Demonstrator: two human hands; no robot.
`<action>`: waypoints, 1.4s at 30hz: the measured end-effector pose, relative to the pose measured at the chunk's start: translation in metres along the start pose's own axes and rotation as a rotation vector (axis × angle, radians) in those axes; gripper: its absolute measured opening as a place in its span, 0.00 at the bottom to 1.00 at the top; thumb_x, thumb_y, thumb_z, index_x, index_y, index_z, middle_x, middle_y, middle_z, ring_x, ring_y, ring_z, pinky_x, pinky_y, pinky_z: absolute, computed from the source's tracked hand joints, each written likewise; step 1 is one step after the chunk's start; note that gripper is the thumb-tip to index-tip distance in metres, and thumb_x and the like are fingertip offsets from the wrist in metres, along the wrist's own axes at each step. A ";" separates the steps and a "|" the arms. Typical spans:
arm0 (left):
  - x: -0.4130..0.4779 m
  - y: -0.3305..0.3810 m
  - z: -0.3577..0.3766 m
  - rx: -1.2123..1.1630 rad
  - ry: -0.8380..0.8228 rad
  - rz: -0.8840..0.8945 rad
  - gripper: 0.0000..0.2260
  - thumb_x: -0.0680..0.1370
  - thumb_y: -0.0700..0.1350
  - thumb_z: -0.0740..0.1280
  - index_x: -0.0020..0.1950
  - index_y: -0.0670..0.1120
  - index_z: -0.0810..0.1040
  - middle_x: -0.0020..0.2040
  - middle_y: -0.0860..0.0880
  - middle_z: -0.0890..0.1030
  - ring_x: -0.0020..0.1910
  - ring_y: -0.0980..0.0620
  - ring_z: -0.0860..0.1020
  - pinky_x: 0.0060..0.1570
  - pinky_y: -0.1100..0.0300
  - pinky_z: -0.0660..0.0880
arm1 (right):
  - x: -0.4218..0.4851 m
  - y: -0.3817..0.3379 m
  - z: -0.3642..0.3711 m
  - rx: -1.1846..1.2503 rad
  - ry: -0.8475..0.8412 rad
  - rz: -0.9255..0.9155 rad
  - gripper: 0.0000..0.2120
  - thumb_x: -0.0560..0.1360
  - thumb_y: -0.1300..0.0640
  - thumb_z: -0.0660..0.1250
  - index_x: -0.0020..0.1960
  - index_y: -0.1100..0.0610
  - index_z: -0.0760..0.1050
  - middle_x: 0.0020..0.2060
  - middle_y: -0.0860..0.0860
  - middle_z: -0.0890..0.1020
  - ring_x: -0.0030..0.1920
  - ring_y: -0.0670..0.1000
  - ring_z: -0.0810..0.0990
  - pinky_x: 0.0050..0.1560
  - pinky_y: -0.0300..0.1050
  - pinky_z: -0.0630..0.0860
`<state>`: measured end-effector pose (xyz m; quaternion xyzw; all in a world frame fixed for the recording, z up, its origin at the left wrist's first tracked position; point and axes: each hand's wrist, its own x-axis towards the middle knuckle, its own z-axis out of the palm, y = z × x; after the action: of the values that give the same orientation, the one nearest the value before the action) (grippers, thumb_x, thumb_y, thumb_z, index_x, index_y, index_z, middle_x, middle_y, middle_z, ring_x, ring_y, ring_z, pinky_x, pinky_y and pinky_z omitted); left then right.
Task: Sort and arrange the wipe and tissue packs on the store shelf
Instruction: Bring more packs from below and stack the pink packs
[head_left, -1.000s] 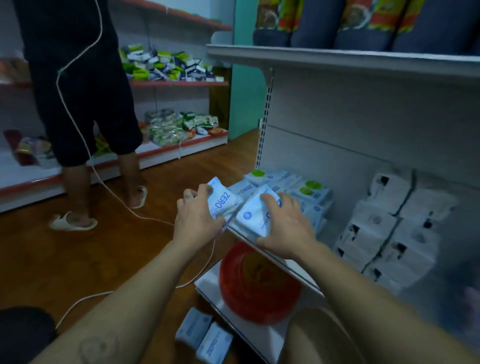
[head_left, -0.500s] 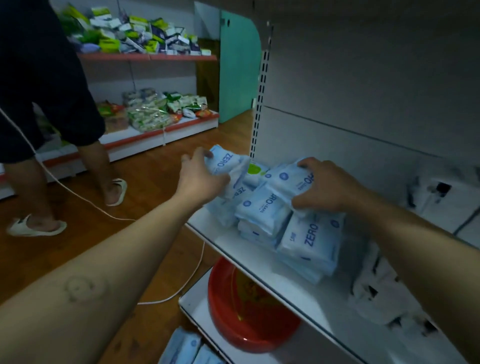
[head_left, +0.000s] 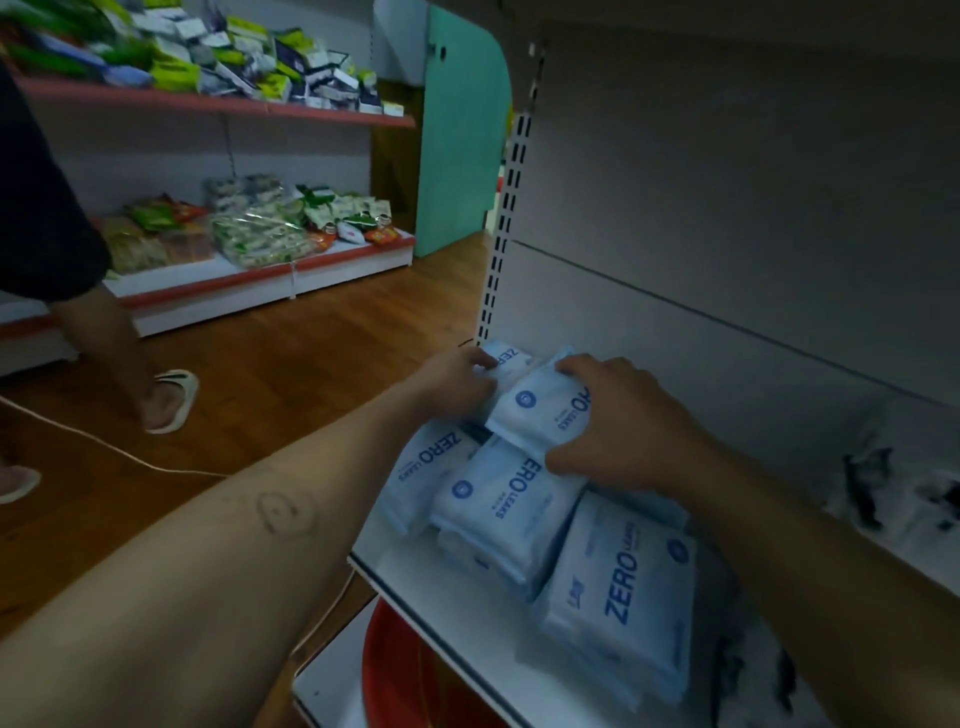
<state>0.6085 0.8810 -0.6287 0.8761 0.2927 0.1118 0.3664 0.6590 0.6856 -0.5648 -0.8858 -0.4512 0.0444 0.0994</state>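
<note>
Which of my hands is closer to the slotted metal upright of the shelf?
Left. The left hand grips the corner pack at the foot of the slotted upright; the right hand holds a second pack farther right along the shelf.

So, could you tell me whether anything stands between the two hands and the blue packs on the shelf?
Nothing visible does: the left hand grips the rear pack by the slotted upright, and the right hand grips the top pack beside it.
</note>
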 end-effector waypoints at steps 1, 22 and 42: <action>-0.003 -0.003 -0.004 0.008 0.001 0.027 0.17 0.81 0.47 0.62 0.70 0.51 0.71 0.68 0.44 0.72 0.58 0.49 0.74 0.54 0.56 0.72 | 0.001 -0.002 -0.001 -0.008 -0.003 -0.007 0.44 0.64 0.44 0.75 0.74 0.45 0.56 0.65 0.52 0.66 0.64 0.54 0.66 0.60 0.51 0.71; -0.209 -0.115 -0.021 0.222 0.254 -0.043 0.20 0.75 0.51 0.69 0.66 0.50 0.72 0.65 0.49 0.73 0.65 0.48 0.69 0.61 0.55 0.70 | -0.058 -0.111 0.037 0.083 0.242 -0.286 0.26 0.73 0.54 0.66 0.69 0.48 0.67 0.64 0.50 0.73 0.63 0.54 0.72 0.60 0.49 0.70; -0.301 -0.356 0.194 0.234 -0.358 -0.604 0.33 0.72 0.61 0.61 0.76 0.55 0.60 0.72 0.41 0.66 0.72 0.38 0.63 0.70 0.50 0.61 | -0.160 -0.112 0.462 -0.039 -0.839 0.268 0.49 0.65 0.41 0.75 0.75 0.49 0.49 0.71 0.57 0.55 0.72 0.60 0.58 0.66 0.54 0.68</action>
<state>0.2924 0.7895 -1.0125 0.7919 0.4802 -0.1906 0.3255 0.3988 0.6827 -0.9931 -0.8434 -0.3345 0.4043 -0.1157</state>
